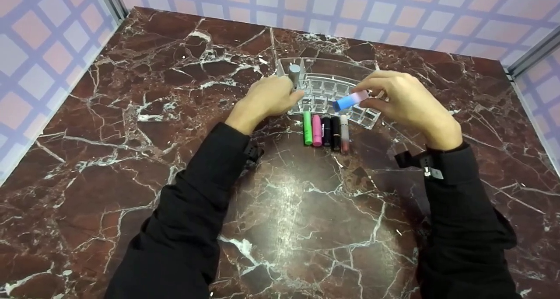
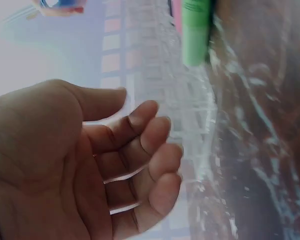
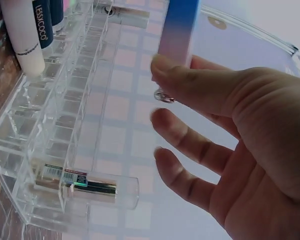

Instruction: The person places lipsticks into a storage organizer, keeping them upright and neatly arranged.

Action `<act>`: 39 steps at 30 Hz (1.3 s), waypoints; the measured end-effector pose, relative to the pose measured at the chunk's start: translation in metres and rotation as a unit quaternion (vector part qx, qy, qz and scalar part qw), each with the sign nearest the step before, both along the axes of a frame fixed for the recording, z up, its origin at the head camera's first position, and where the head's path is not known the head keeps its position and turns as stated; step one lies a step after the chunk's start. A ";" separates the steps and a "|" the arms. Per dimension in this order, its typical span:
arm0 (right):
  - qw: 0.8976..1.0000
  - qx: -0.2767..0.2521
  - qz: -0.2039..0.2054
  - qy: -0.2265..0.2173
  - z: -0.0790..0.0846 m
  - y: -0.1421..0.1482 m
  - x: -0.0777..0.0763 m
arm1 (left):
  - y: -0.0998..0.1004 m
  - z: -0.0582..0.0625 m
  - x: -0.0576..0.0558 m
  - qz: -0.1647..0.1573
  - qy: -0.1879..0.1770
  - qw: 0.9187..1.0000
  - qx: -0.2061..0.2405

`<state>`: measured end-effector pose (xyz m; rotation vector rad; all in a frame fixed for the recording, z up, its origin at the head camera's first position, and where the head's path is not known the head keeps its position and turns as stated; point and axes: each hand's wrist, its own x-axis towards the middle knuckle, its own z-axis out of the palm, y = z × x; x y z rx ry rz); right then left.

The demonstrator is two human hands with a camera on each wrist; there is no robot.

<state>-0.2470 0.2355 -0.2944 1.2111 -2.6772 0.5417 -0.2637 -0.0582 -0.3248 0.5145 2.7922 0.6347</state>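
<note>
My right hand [image 1: 407,100] pinches a blue-to-pink lipstick tube [image 1: 351,100] between thumb and fingers, over the right part of a clear lipstick organizer [image 1: 321,100]. The right wrist view shows a small shiny metal piece [image 3: 164,96] at the tube's pink end; the other fingers stand apart from it. At the organizer's left side is my left hand [image 1: 267,99], its fingers loosely bent around nothing in the left wrist view. A silver tube [image 1: 294,73] stands upright in the organizer, close to that hand. Toward the organizer's other end, a clear-and-gold tube [image 3: 105,187] sits in a compartment.
Along the organizer's front edge, a green tube [image 1: 308,128], a pink tube [image 1: 317,130], two black tubes [image 1: 327,130] and a frosted, reddish-ended tube [image 1: 344,133] lie side by side on the marbled table [image 1: 284,220]. Checked walls [image 1: 297,4] enclose the table.
</note>
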 end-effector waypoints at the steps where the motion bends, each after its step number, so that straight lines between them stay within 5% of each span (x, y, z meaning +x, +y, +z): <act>1: 1.000 -0.001 -0.002 0.005 -0.001 -0.001 0.000 | 0.002 0.002 0.001 -0.007 0.002 1.000 0.014; 7: 1.000 0.000 -0.011 0.020 -0.006 -0.004 -0.001 | 0.015 0.010 0.008 -0.090 0.054 0.990 0.095; 14: 1.000 0.008 -0.008 0.016 -0.012 -0.006 -0.003 | 0.024 0.014 0.014 -0.152 0.123 0.979 0.060; 21: 1.000 -0.001 -0.006 0.010 -0.014 -0.008 -0.003 | 0.025 0.013 0.015 -0.162 0.133 0.975 0.077; 31: 0.998 -0.016 -0.056 -0.003 -0.014 -0.006 -0.001 | 0.018 0.012 0.009 -0.141 0.143 0.972 0.120; 39: 0.998 -0.017 -0.054 0.009 -0.015 -0.006 -0.001 | 0.018 0.013 0.010 -0.130 0.150 0.976 0.093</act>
